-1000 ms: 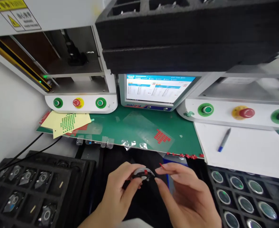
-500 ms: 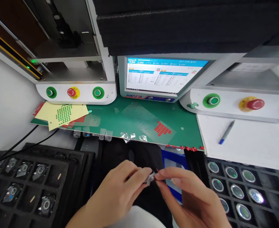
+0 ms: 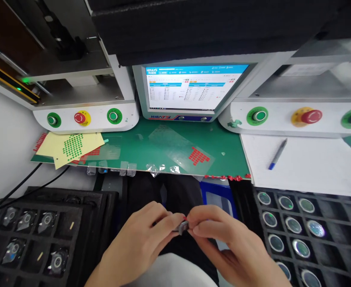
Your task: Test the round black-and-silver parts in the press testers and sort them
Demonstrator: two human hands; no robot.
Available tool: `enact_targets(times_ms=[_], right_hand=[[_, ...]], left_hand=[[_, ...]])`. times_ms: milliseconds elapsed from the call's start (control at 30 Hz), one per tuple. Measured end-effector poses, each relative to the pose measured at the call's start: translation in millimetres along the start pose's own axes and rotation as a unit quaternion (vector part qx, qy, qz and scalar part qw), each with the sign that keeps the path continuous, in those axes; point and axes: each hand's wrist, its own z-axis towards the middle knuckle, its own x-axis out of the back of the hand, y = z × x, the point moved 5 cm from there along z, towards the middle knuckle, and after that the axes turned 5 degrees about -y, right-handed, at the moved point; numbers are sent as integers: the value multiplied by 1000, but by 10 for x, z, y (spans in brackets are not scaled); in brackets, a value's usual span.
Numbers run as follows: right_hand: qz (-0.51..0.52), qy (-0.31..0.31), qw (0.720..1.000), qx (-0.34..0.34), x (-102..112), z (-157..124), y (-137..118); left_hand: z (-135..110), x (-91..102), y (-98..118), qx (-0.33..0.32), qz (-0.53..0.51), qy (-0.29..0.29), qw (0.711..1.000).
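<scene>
Gripping a small gray part in left hand, mostly hidden by fingers. Holding it over the lap, on the near side of the green table. Touching its right end with right hand, thumb and fingers drawn together there; can't tell if pinching it too. Showing a bit of red at the part's top, between both hands. On the table, near the front edge: red stickers on a clear sheet; to the left, yellow paper with green dots. At back, a lit screen. To the right, a pen on white paper. At lower left, a black tray of wrapped parts; at lower right, another tray with round discs.
</scene>
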Motion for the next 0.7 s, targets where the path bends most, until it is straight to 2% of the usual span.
enact_targets(times_ms=[100, 267, 333, 467, 533, 633, 700], right_hand=[[10, -43, 999, -4, 44, 28, -2], [16, -51, 999, -7, 44, 5, 43], [33, -18, 999, -1, 30, -27, 64], [63, 138, 988, 7, 46, -104, 79], [54, 193, 980, 14, 42, -138, 67], [17, 210, 977, 23, 38, -162, 52], [-8, 185, 982, 27, 44, -159, 58]], left_hand=[[19, -16, 17, -10, -2, -7, 1000], [48, -32, 46, -23, 5, 3, 1000], [52, -20, 53, -24, 3, 9, 1000], [71, 10, 66, -29, 3, 25, 999], [89, 17, 66, -35, 2, 33, 999], [117, 16, 51, -36, 2, 37, 999], [130, 21, 44, -36, 9, 37, 999]])
